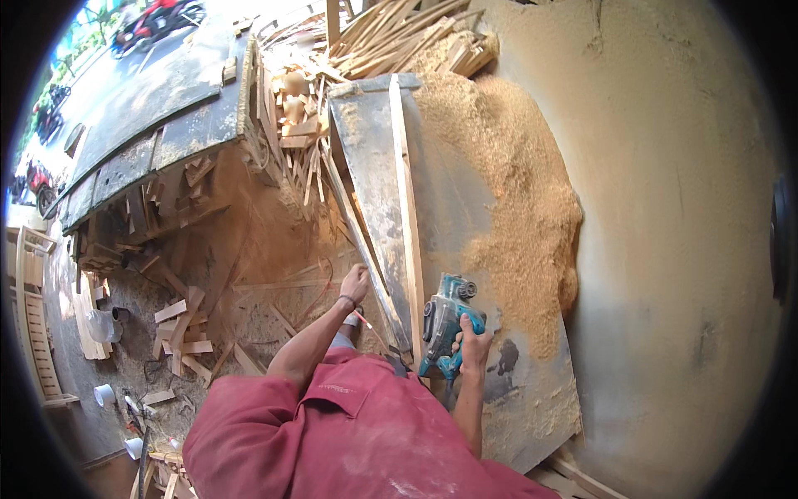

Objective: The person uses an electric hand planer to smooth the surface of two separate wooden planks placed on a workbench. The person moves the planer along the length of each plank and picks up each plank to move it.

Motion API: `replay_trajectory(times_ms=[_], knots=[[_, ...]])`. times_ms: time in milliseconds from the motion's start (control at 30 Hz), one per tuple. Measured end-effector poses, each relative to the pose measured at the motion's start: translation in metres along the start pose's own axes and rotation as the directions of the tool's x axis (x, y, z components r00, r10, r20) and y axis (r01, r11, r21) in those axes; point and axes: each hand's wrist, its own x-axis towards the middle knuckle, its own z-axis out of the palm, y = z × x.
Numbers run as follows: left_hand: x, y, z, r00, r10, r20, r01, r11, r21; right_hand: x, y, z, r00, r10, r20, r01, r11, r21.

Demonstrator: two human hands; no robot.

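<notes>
My right hand [475, 344] grips the handle of a teal and grey electric planer [442, 323]. The planer is at the near end of a long pale wooden strip [407, 208], overlapping its right side; whether its base touches the wood cannot be told. The strip runs away from me along a grey, dusty workbench [449, 200]. Left of the bench edge, my left hand [355, 284] is held with its fingers curled in. Anything inside those fingers is hidden. A thin red cord hangs close to my left wrist.
A large heap of sawdust [524, 216] covers the bench's right side against a plain wall [665, 208]. Wood offcuts [187, 333] litter the floor at left. Thin strips [399, 37] are piled beyond the bench. A second worktable [166, 141] stands far left, near a street with motorbikes.
</notes>
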Motion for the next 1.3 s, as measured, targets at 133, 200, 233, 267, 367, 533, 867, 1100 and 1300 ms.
replay_trajectory(times_ms=[133, 200, 233, 267, 367, 533, 867, 1100, 1300], knots=[[-0.027, -0.003, 0.066, 0.998, -0.064, -0.016, 0.054, 0.932, -0.359, -0.033, 0.02, -0.041, 0.999, 0.015, -0.038, -0.015, 1.0, 0.001], [-0.047, -0.006, 0.084, 0.994, -0.109, -0.009, 0.096, 0.915, -0.391, -0.045, 0.034, -0.055, 0.997, 0.011, -0.071, -0.011, 1.0, -0.009], [-0.066, -0.011, 0.089, 0.991, -0.132, 0.005, 0.125, 0.93, -0.346, -0.047, 0.039, -0.062, 0.998, -0.006, -0.061, 0.005, 1.0, -0.013], [-0.085, -0.021, 0.091, 0.988, -0.156, 0.016, 0.154, 0.944, -0.292, -0.05, 0.042, -0.064, 0.999, -0.022, -0.042, 0.021, 0.999, -0.041], [-0.14, -0.063, 0.089, 0.972, -0.16, 0.171, 0.173, 0.983, -0.061, -0.052, 0.048, -0.059, 0.996, -0.084, 0.039, 0.088, 0.988, -0.129], [-0.195, -0.109, 0.094, 0.867, -0.15, 0.474, 0.089, 0.985, 0.149, -0.028, 0.055, -0.023, 0.95, -0.235, 0.205, 0.283, 0.926, -0.248], [-0.229, -0.074, 0.097, 0.391, -0.054, 0.919, -0.425, 0.875, 0.232, 0.022, 0.016, 0.062, 0.928, -0.233, 0.292, 0.33, 0.876, -0.351], [-0.202, -0.08, 0.074, 0.453, -0.163, 0.877, -0.335, 0.88, 0.337, 0.05, -0.016, 0.098, 0.906, -0.31, 0.287, 0.411, 0.806, -0.427], [-0.171, -0.098, 0.047, 0.773, -0.172, 0.61, -0.16, 0.878, 0.451, 0.091, -0.043, 0.132, 0.863, -0.403, 0.305, 0.494, 0.796, -0.35]])
